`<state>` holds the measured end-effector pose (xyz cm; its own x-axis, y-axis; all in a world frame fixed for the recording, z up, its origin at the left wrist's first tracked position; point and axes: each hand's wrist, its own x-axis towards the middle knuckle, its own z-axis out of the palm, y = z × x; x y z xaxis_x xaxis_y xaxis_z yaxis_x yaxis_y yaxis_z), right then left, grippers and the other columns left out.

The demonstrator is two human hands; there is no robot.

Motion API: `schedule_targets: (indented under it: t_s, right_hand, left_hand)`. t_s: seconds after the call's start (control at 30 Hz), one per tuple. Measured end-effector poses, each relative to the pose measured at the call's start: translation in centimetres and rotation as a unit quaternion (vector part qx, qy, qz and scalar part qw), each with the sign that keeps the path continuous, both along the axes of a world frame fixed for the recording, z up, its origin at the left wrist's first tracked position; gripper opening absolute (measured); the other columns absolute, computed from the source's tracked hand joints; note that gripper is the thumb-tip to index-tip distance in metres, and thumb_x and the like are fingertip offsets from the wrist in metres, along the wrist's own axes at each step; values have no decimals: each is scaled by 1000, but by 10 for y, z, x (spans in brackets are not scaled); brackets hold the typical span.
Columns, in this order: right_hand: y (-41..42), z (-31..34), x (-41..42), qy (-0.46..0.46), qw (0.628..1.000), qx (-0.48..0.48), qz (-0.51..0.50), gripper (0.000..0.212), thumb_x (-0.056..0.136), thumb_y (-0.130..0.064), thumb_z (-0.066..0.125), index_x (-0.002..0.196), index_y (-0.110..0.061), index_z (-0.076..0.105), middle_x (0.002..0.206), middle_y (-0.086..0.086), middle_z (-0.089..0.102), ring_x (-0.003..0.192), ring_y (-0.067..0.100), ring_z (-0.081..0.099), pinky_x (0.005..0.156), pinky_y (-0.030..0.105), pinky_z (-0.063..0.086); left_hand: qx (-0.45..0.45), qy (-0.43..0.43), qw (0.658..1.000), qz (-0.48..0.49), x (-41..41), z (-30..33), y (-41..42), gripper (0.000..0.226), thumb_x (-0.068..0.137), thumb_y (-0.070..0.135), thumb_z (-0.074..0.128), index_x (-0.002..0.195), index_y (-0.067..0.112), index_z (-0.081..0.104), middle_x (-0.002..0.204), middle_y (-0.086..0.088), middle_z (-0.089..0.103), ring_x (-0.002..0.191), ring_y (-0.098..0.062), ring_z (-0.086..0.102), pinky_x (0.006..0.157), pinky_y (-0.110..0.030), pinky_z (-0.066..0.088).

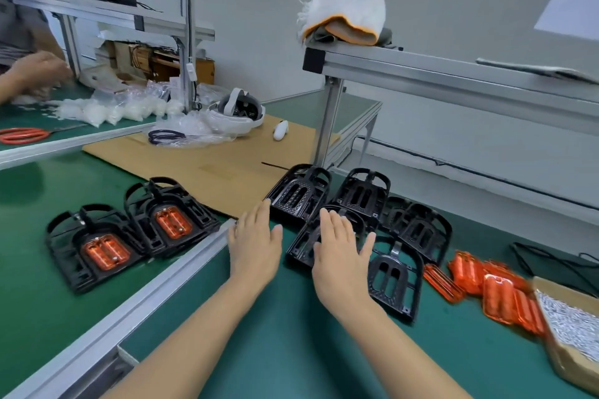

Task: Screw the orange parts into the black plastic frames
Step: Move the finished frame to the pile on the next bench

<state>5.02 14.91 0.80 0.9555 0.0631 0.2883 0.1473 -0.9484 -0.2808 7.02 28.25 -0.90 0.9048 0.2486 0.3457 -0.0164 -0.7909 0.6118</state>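
Observation:
Several empty black plastic frames (359,194) lie in a loose pile on the green mat. My right hand (340,253) is flat with straight fingers over one frame (301,243) of the pile and holds nothing. My left hand (254,243) is spread flat just left of the pile, over the mat, empty. Loose orange parts (496,295) lie in a heap to the right. Two frames with orange parts fitted, one (103,249) and the other (171,220), lie at the left beyond an aluminium rail.
A cardboard box of small silver screws (573,330) sits at the far right edge. A cardboard sheet (207,162) with a white headset (240,110) lies behind. An aluminium rail (155,285) crosses diagonally at left. Red scissors (22,134) and another person's hand (39,71) are at far left.

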Motion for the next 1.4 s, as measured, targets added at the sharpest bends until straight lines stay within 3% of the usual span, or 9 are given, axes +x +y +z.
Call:
schedule_targets:
  t_s: [0.23, 0.43, 0.53, 0.9, 1.07, 1.23, 1.4]
  right_hand:
    - [-52, 1, -11, 18, 997, -4, -70, 61, 103, -17, 31, 154, -24, -3, 162, -8, 0, 149, 13, -4, 114, 55, -13]
    - [-104, -9, -25, 32, 992, -21, -123, 61, 103, -22, 31, 154, -24, -3, 162, -7, 1, 149, 13, -3, 114, 57, -9]
    - [-128, -11, -25, 38, 988, -34, -144, 60, 103, -18, 32, 154, -23, -1, 162, -7, 3, 149, 14, -2, 114, 58, -9]
    - [-165, -5, 32, 31, 976, -168, -135, 53, 93, -11, 50, 143, -17, 33, 155, 2, 26, 148, 20, 10, 111, 63, -10]
    - [-162, -7, 53, 33, 975, -178, -128, 32, 93, -12, 51, 125, -17, 54, 146, 4, 39, 144, 23, 18, 111, 62, -13]
    - [-162, -13, 62, 17, 971, -183, -149, 30, 93, -19, 55, 123, -18, 56, 134, 3, 49, 132, 24, 35, 114, 60, -7]
    - [-163, -13, 70, -4, 974, -181, -133, 34, 92, -15, 53, 126, -21, 53, 132, 5, 49, 131, 27, 36, 114, 59, -6]
  left_hand:
    - [33, -38, 991, -127, -15, 1, -74, 49, 100, 31, 37, 147, 23, 27, 155, 9, 23, 142, -8, 13, 114, -30, 3]
    - [159, -24, 953, -256, -25, -9, -120, 42, 99, 38, 36, 141, 33, 37, 153, 17, 22, 144, -6, -1, 112, -38, -14]
    - [169, -12, 943, -286, -24, -13, -133, 41, 99, 38, 37, 139, 32, 41, 152, 17, 26, 144, -6, 1, 111, -40, -17]
    - [241, 33, 941, -235, 18, 0, -179, 39, 101, 33, 33, 136, 24, 46, 148, 9, 36, 142, -14, 18, 114, -50, -3]
    - [227, 56, 947, -220, 24, -10, -178, 43, 100, 35, 33, 141, 24, 37, 144, 9, 42, 138, -13, 26, 115, -49, -2]
    - [229, 44, 949, -211, 22, -16, -177, 47, 100, 38, 30, 146, 26, 30, 142, 9, 45, 136, -13, 30, 115, -48, -3]
    - [229, 46, 950, -207, 22, -16, -177, 48, 100, 38, 29, 146, 25, 28, 141, 8, 46, 135, -13, 30, 115, -48, -3]
